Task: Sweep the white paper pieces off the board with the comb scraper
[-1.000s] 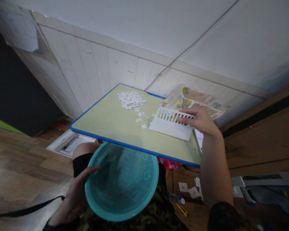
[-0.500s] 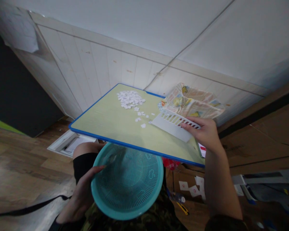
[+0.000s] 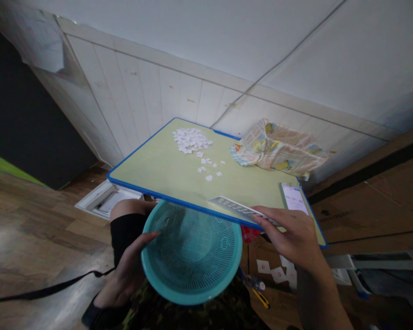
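My left hand (image 3: 129,270) grips the rim of a round teal mesh basket (image 3: 192,254), held on my lap just below the near edge of a small green table with a blue rim (image 3: 151,192). My right hand (image 3: 291,233) is closed on a flat white slotted plastic piece (image 3: 232,206), held nearly level at the table's near edge, above the basket's far side. A heap of small white paper scraps (image 3: 191,140) lies at the table's far end, with a few stray scraps (image 3: 208,169) trailing toward me.
A patterned cloth (image 3: 278,149) lies bunched at the table's far right. A phone (image 3: 294,199) rests near the right edge. White wall panels stand behind. Cardboard, paper scraps and a yellow cutter (image 3: 261,300) lie on the floor at right.
My right hand drew the white slotted piece from the middle of the table back to its near edge, tilting it flatter. The basket shifted a little to the right and up.
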Tool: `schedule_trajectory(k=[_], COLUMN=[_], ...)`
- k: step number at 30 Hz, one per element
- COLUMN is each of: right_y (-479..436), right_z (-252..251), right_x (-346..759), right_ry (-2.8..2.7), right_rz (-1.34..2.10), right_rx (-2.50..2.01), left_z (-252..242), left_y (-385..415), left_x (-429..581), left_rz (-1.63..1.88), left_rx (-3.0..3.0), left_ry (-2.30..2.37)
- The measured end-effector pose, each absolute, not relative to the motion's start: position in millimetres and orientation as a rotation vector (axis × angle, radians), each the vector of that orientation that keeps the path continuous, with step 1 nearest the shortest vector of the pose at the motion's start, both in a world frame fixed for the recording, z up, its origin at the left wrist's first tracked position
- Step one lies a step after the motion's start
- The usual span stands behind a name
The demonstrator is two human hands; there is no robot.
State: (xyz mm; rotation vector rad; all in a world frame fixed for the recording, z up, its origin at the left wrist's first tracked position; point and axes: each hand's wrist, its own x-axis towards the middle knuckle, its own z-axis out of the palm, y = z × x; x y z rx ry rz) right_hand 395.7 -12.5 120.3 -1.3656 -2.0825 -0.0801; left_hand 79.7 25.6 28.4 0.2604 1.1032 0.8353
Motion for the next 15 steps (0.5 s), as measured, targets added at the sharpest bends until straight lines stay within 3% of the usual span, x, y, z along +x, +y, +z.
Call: schedule_trajectory(k=[7,15], right_y=[-16,-1], right_z=[124,127], right_x=[388,394], right_ry=[-2.145,-2.008], right_rz=[-0.039,-0.224], right_rx=[-1.339,-1.457], left_z=[29,25], left_y=[24,26], left_x=[79,74], left_rz=[0.856,0.826], left_rx=[0.281,0.28], left_ry=[1.064,1.046])
